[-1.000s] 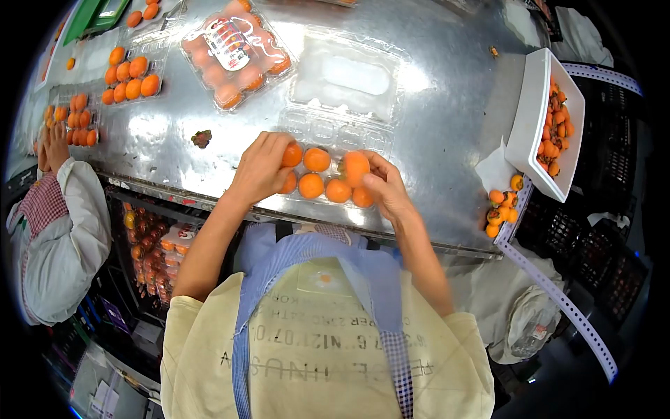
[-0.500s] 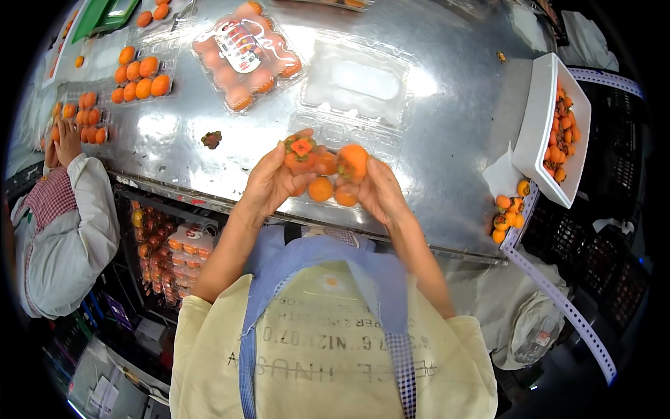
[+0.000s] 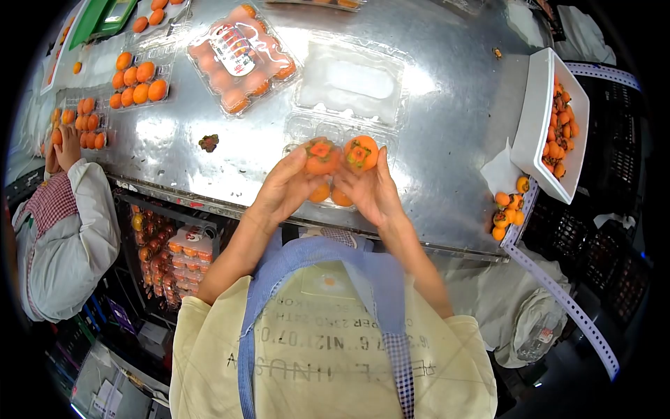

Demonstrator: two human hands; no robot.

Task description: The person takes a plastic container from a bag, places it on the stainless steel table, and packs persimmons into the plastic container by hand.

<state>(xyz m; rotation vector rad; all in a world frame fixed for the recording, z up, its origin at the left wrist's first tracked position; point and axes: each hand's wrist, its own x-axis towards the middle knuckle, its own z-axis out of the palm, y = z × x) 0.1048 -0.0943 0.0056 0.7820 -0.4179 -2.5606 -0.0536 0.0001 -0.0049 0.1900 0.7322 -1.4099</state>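
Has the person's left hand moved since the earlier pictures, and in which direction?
Yes: judged against the dark scrap on the metal table, the left hand has shifted to the right, farther from that scrap.

Fruit-packing workplace: metal table (image 3: 447, 146), persimmons (image 3: 361, 153), clear plastic packs (image 3: 241, 59), dark crates (image 3: 618, 129)

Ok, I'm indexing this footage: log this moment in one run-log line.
left hand: holds persimmon; right hand: holds another persimmon; clear clamshell: open
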